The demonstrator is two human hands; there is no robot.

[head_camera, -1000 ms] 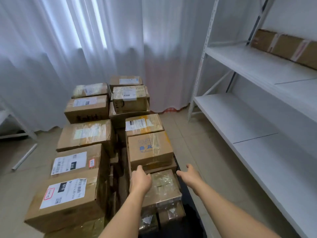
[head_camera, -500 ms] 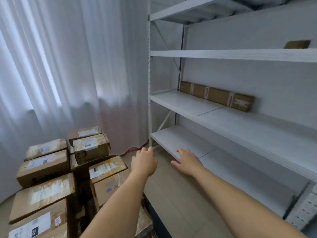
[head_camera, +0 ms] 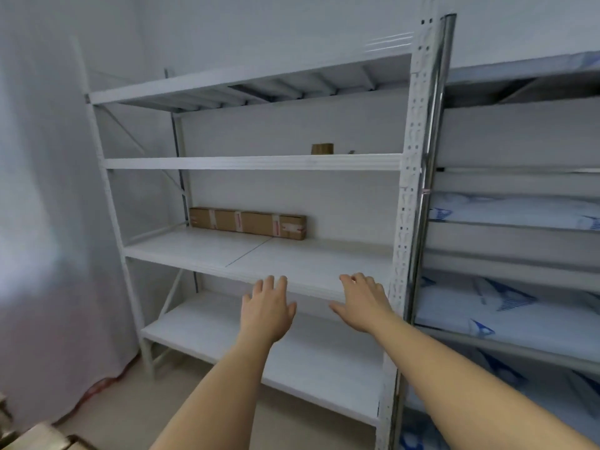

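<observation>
Both bare hands stretch toward the white metal shelving rack (head_camera: pixel 253 163), palms down. The left hand (head_camera: pixel 268 315) hangs before the front edge of the white middle shelf board (head_camera: pixel 292 258), fingers straight and spread, its grip wide and holding nothing. The right hand (head_camera: pixel 362 303) is near it, close to the rack's perforated right front post (head_camera: pixel 409 196), its grip likewise wide and holding nothing. From this angle I cannot tell whether its fingertips touch the board's front edge.

Along the rear edge of the same board, toward its left rear corner, lies a long flat brown cardboard box (head_camera: pixel 246 222), set lengthwise against the wall. It is bound with bands of red-and-white tape, and a white label with red print sits at its right end, too blurred to read. A small brown cardboard box (head_camera: pixel 322 148) stands at the rear of the shelf above.

Right of the post, a second rack (head_camera: pixel 519 245) carries white packages with blue printed marks (head_camera: pixel 506 212); no wording can be made out on them. A white curtain (head_camera: pixel 48 222) hangs left of the rack, and brown cardboard parcels (head_camera: pixel 42 436) show at the lower left.
</observation>
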